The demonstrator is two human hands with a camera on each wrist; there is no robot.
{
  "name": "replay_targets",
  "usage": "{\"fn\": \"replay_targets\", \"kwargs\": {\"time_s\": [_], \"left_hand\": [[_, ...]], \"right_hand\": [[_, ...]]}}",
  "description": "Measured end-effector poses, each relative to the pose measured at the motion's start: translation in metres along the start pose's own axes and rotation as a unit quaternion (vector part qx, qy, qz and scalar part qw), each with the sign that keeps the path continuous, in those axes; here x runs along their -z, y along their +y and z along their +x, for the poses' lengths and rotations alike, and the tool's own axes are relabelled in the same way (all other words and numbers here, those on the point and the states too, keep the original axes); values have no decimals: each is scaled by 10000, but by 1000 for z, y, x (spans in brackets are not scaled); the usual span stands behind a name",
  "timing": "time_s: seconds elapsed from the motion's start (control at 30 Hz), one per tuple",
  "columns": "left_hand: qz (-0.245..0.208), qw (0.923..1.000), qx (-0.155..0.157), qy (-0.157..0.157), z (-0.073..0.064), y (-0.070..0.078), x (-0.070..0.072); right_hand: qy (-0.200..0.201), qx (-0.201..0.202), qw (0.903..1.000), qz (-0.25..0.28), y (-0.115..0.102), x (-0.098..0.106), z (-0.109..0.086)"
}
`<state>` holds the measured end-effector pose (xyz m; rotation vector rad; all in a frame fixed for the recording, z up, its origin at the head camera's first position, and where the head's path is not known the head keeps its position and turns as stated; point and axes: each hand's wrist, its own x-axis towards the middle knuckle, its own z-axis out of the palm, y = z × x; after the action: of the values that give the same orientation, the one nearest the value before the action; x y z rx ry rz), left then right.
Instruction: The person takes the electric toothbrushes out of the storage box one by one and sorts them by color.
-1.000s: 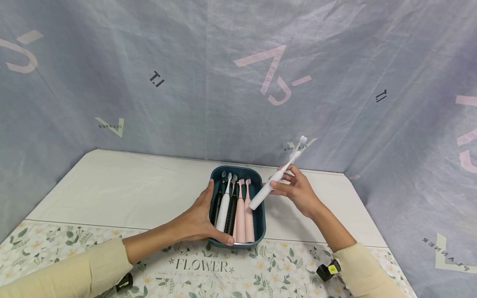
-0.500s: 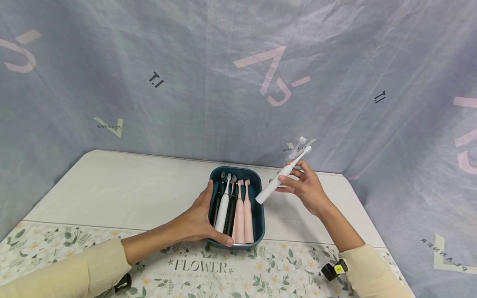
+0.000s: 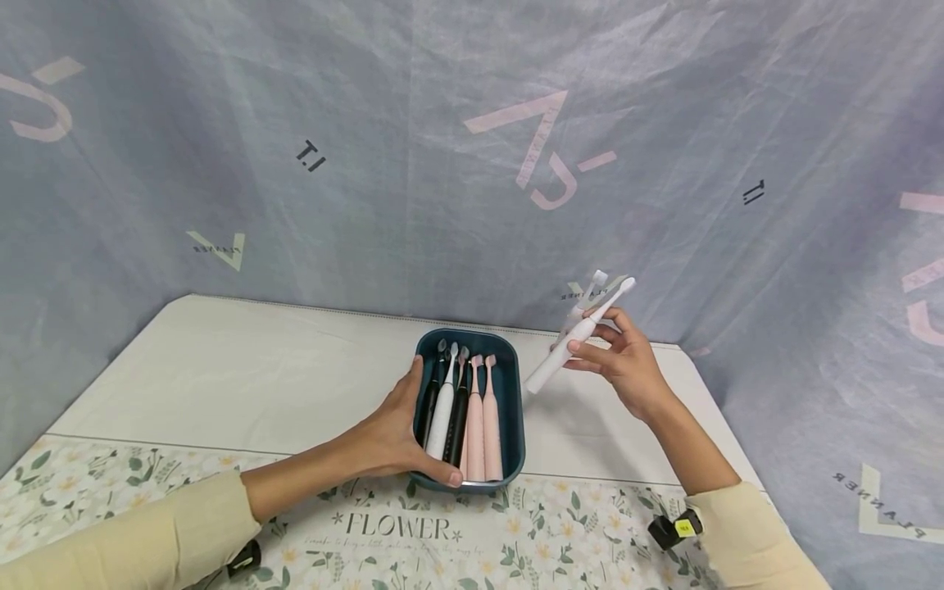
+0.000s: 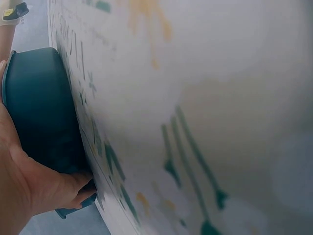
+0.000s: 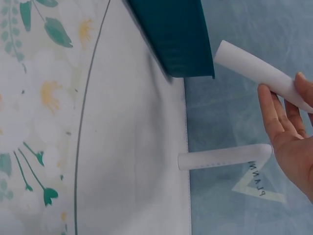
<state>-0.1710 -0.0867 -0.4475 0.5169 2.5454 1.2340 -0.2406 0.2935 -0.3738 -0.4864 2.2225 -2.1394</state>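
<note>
In the head view my left hand (image 3: pixel 391 430) holds the left side of a dark teal bin (image 3: pixel 516 459), thumb over its front rim. Inside lie a white electric toothbrush (image 3: pixel 440 422), a pair of black electric toothbrushes (image 3: pixel 458 422) and several pink ones (image 3: pixel 492 434), heads toward the back. My right hand (image 3: pixel 627 360) pinches another white electric toothbrush (image 3: pixel 564 352) by its handle, tilted with the head up and right, just right of the bin. Behind that hand a further white electric toothbrush (image 5: pixel 220 156) stands upright on the table, partly hidden in the head view.
The table (image 3: pixel 243 369) has a white back strip and a floral cloth (image 3: pixel 560 533) at the front. A grey printed curtain (image 3: pixel 369 205) hangs behind and along the sides. Black wrist cameras (image 3: pixel 671 531) sit at both cuffs.
My right hand has moved right with the white electric toothbrush, from over the bin's right rim to beside it. My left hand and the bin have stayed put.
</note>
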Motion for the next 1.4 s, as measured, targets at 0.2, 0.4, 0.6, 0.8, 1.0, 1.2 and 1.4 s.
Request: {"fn": "replay_targets", "kwargs": {"time_s": [0.2,0.4,0.6,0.8,1.0,1.2,1.4], "left_hand": [[31,10000,20,14,1,0,0],[53,10000,53,7,1,0,0],[106,9999,72,14,1,-1,0],[109,9999,32,40,2,-1,-1],[100,9999,40,34,2,-1,-1],[59,10000,27,19,1,0,0],[44,10000,34,17,2,-1,-1]], "right_hand": [[65,128,9996,-237,-2,8,2],[167,189,9989,-405,0,16,4],[367,149,9975,-587,2,24,4],[528,95,9963,-668,6,32,5],[640,50,9959,-642,11,39,6],[773,1,9945,-706,16,43,9],[997,-109,9903,-958,22,43,14]]}}
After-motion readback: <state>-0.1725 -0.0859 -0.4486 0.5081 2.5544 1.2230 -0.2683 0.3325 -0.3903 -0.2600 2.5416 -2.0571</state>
